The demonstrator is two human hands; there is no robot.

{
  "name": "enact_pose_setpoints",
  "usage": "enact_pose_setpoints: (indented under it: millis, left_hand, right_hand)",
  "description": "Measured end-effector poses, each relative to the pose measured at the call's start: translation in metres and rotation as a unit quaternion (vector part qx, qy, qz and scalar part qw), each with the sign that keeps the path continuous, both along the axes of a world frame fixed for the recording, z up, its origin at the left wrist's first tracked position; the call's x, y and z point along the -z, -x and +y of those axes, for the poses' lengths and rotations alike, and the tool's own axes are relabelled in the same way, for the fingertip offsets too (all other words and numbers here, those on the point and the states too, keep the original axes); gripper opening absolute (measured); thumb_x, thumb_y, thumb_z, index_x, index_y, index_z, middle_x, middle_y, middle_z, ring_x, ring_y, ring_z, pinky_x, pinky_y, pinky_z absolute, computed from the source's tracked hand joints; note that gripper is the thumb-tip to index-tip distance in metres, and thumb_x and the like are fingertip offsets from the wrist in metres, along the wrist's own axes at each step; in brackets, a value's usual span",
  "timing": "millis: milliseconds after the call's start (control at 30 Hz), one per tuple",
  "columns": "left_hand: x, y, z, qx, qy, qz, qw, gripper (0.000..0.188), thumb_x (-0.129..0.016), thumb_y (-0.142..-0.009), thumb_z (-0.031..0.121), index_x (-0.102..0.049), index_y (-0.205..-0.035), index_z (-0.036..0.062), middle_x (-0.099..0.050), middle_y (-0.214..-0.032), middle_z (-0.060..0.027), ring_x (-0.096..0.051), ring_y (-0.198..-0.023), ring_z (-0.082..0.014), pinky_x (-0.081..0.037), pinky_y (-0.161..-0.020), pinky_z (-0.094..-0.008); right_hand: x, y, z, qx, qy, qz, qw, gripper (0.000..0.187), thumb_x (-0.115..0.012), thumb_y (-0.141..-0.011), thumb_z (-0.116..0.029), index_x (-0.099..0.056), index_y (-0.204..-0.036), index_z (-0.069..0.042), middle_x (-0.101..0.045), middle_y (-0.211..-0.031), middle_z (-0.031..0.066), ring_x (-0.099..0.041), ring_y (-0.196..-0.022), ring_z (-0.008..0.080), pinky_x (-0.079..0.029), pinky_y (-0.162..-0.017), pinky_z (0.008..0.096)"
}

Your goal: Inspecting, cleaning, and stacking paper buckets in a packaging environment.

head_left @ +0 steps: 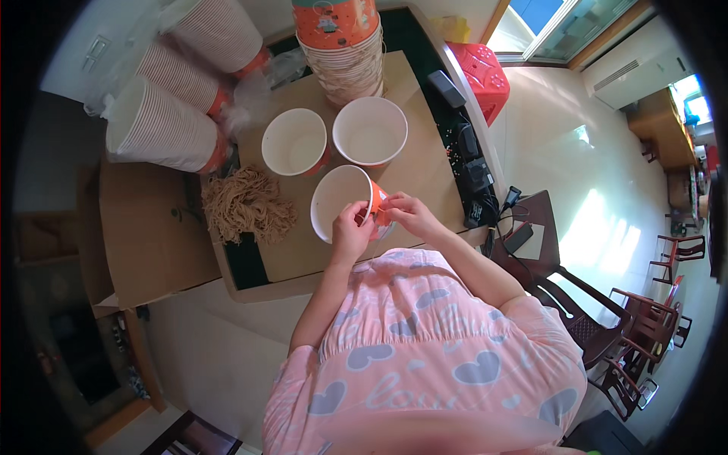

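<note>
A white paper bucket (331, 199) with an orange outside is tilted at the table's near edge, its mouth turned to the left. My left hand (353, 232) is closed at its near rim, fingers bent over the edge. On the bucket's orange side my right hand (413, 215) pinches a thin string, partly hidden by the fingers; a strand hangs below the hands. Two more open paper buckets, one (294, 142) on the left and one (370, 130) on the right, stand just beyond. A loose heap of tan strings (246, 205) lies to the left.
Behind stands a tall stack of buckets (345, 68) with strings hanging from it. Several nested bucket stacks (155, 125) in plastic lie far left, above a cardboard box (155, 227). Power adapters and cables (476, 174) line the right edge, near a red stool (479, 80) and a dark chair (569, 303).
</note>
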State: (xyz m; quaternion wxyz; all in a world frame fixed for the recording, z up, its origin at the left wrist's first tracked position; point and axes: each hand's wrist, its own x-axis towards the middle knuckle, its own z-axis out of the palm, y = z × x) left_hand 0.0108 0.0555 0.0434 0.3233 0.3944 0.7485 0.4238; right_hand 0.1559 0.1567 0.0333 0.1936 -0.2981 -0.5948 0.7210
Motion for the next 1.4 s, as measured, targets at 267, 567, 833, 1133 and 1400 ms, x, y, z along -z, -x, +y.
enact_pose_setpoints:
  millis: [267, 567, 833, 1133, 1400]
  left_hand:
    - [-0.009, 0.000, -0.007, 0.011, 0.006, 0.001, 1.000, 0.024, -0.064, -0.076, -0.001, -0.063, -0.100, -0.0008, -0.065, -0.087, -0.0068, -0.063, -0.072, -0.0127, -0.050, -0.066, -0.0264]
    - [-0.014, -0.004, -0.007, 0.023, 0.004, 0.017, 1.000, 0.026, -0.064, -0.077, -0.001, -0.062, -0.102, -0.0003, -0.064, -0.088, -0.0075, -0.063, -0.073, -0.0134, -0.050, -0.067, -0.0266]
    - [-0.013, -0.005, -0.005, 0.058, 0.029, -0.036, 0.997, 0.024, -0.061, -0.080, 0.002, -0.061, -0.104, -0.0010, -0.066, -0.087, -0.0094, -0.064, -0.077, -0.0144, -0.051, -0.069, -0.0275]
    - [0.004, -0.010, 0.001, 0.065, -0.009, 0.015, 0.998, 0.015, -0.058, -0.082, 0.006, -0.064, -0.095, 0.0007, -0.068, -0.081, -0.0115, -0.067, -0.075, -0.0216, -0.052, -0.068, -0.0320]
    - [0.010, -0.014, 0.001, 0.061, -0.011, 0.069, 0.996, 0.006, -0.059, -0.084, 0.006, -0.059, -0.081, 0.0006, -0.066, -0.073, -0.0117, -0.067, -0.067, -0.0203, -0.052, -0.059, -0.0324]
  right_hand:
    - [-0.009, 0.005, 0.009, -0.082, 0.007, -0.073, 0.994, 0.020, -0.058, -0.082, -0.016, -0.068, -0.081, 0.001, -0.053, -0.098, 0.0095, -0.054, -0.093, 0.0189, -0.043, -0.084, 0.0304]
    - [-0.003, 0.008, 0.011, -0.095, -0.009, -0.075, 0.993, 0.019, -0.058, -0.082, -0.016, -0.069, -0.081, 0.000, -0.055, -0.093, 0.0102, -0.053, -0.091, 0.0195, -0.044, -0.082, 0.0301]
    - [-0.004, 0.007, 0.015, -0.127, -0.029, -0.106, 0.986, 0.020, -0.058, -0.083, -0.017, -0.069, -0.084, -0.001, -0.056, -0.090, 0.0106, -0.054, -0.091, 0.0200, -0.044, -0.081, 0.0307]
    - [0.021, 0.003, 0.020, -0.132, -0.022, -0.111, 0.985, 0.022, -0.054, -0.084, -0.016, -0.068, -0.087, 0.000, -0.053, -0.087, 0.0065, -0.054, -0.085, 0.0163, -0.043, -0.077, 0.0274]
    - [0.017, 0.000, 0.022, -0.139, -0.001, -0.153, 0.978, 0.022, -0.054, -0.087, -0.019, -0.064, -0.081, -0.001, -0.057, -0.082, 0.0044, -0.055, -0.080, 0.0135, -0.043, -0.073, 0.0252]
